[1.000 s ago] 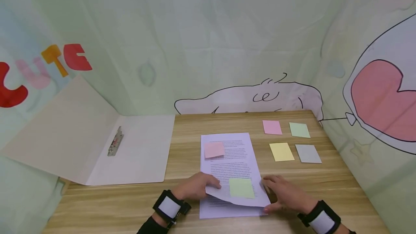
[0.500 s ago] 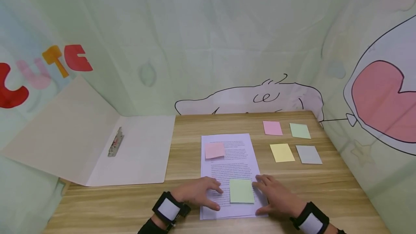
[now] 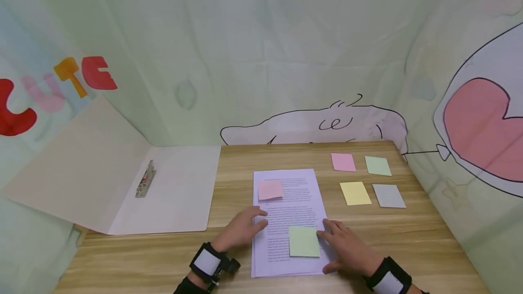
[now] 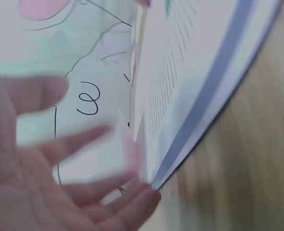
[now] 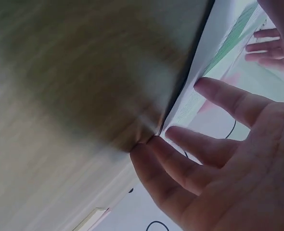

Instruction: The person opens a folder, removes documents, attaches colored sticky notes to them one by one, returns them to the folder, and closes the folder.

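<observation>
Printed sheets of paper [image 3: 288,214] lie stacked on the wooden table, with a pink sticky note [image 3: 270,189] at the upper left and a green sticky note [image 3: 304,242] near the bottom. My left hand [image 3: 240,230] is at the stack's left edge, fingers spread; the left wrist view has its fingertips [image 4: 144,195] beside the paper's edge. On the right side my right hand [image 3: 347,248] rests with extended fingers along the stack's edge. In the right wrist view its fingertips [image 5: 207,85] touch the paper edge and the table.
An open white folder [image 3: 175,194] with a metal clip [image 3: 145,178] stands at the left, its cover leaning on the curtain. Pink [image 3: 343,162], green [image 3: 377,165], yellow [image 3: 356,193] and grey-blue [image 3: 389,195] sticky notes lie at the back right.
The top sheet, earlier lifted at its bottom by the left hand, now lies flat on the stack. My left hand let go and moved up the left edge; the right hand shifted slightly inward.
</observation>
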Demonstrator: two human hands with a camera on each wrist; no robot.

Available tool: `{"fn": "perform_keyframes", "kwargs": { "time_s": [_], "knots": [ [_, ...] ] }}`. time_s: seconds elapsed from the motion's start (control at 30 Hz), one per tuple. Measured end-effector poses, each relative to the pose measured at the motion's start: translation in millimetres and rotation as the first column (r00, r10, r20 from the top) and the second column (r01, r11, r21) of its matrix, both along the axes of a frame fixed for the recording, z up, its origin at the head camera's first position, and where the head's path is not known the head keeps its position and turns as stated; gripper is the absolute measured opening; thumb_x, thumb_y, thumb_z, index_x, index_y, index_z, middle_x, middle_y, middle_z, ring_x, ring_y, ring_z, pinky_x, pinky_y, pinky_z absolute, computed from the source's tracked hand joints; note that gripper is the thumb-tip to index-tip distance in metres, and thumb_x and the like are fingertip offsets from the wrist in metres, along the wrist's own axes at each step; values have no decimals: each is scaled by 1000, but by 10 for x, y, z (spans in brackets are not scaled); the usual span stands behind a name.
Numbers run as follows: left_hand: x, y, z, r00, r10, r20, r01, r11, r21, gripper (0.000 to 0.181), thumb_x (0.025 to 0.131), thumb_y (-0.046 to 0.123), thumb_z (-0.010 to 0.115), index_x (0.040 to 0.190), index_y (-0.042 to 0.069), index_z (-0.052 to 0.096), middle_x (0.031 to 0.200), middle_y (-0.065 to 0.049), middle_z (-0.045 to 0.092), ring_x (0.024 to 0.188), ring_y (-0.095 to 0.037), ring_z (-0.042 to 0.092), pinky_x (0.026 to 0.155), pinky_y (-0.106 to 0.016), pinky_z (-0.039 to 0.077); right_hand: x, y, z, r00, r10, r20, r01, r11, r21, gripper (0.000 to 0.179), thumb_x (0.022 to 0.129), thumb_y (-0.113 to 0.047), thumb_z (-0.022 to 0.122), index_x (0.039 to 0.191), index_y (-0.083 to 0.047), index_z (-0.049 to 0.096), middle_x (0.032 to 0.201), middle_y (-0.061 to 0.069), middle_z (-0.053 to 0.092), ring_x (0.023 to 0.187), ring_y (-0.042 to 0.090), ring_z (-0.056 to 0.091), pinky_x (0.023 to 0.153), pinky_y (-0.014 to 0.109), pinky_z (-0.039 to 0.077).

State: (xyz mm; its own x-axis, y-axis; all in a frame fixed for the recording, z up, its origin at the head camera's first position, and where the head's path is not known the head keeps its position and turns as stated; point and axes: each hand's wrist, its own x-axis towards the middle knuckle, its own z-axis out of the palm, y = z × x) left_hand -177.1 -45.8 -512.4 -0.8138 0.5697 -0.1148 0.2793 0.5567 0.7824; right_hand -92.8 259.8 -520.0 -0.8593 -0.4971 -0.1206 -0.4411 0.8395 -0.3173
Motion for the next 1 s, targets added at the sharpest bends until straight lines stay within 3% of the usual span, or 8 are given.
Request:
{"fn": "perform_keyframes", "kwargs": {
  "time_s": [0.1, 0.23, 0.33, 0.47, 0.7, 0.83, 1.0],
  "knots": [
    [-21, -15, -24, 986, 96, 139, -108, 990, 87, 46, 98, 26, 51, 134, -2, 47, 137, -24, 44, 127, -37, 40, 100, -55, 33, 5, 7, -9, 999, -20, 31, 20, 1000, 12, 92, 62, -63, 74, 130, -4, 54, 140, 27, 38, 124, 46, 37, 97, 60, 33],
    [-49, -31, -38, 942, 159, 295, -230, 947, 224, 52, 99, 26, 48, 140, -4, 37, 139, -25, 41, 127, -37, 40, 100, -54, 33, 17, 23, -19, 1000, -9, 28, 10, 1000, -10, 100, 59, -68, 72, 133, -4, 51, 139, 28, 38, 123, 49, 37, 96, 63, 32],
    [-77, -50, -45, 914, 181, 363, -299, 906, 299, 53, 99, 25, 48, 138, -9, 36, 137, -27, 41, 123, -36, 43, 98, -51, 38, 19, 27, -27, 1000, 3, 13, -3, 1000, -14, 100, 58, -66, 74, 133, -4, 51, 138, 28, 39, 122, 49, 37, 94, 64, 33],
    [-122, -74, -83, 877, 208, 433, -372, 864, 339, 54, 99, 24, 47, 138, -10, 35, 139, -28, 39, 122, -35, 45, 97, -47, 41, 17, 15, -28, 999, -15, 36, 15, 1000, 3, 96, 60, -62, 76, 133, -4, 51, 140, 28, 37, 124, 49, 35, 95, 64, 32],
    [-196, -75, -103, 785, 240, 571, -521, 754, 399, 48, 99, 17, 46, 136, -12, 36, 124, -26, 51, 106, -27, 54, 85, -32, 47, 31, -11, -9, 996, -52, 77, 53, 999, -6, 94, 60, -57, 80, 132, -4, 52, 140, 33, 35, 126, 52, 33, 96, 65, 30],
    [-236, -64, -108, 763, 276, 584, -561, 731, 387, 44, 99, 15, 47, 132, -12, 40, 113, -19, 55, 93, -18, 55, 74, -26, 45, 38, -13, -3, 997, -49, 67, 50, 999, -13, 94, 60, -55, 81, 133, -3, 51, 139, 32, 36, 125, 52, 33, 97, 64, 30],
    [-303, -40, -142, 760, 296, 578, -567, 736, 369, 46, 96, 15, 51, 131, -14, 40, 97, -11, 57, 82, -16, 51, 64, -24, 38, 33, -5, -9, 998, -46, 52, 47, 999, -11, 96, 60, -57, 80, 133, -2, 51, 139, 32, 37, 125, 52, 34, 96, 64, 31]
  ]
}}
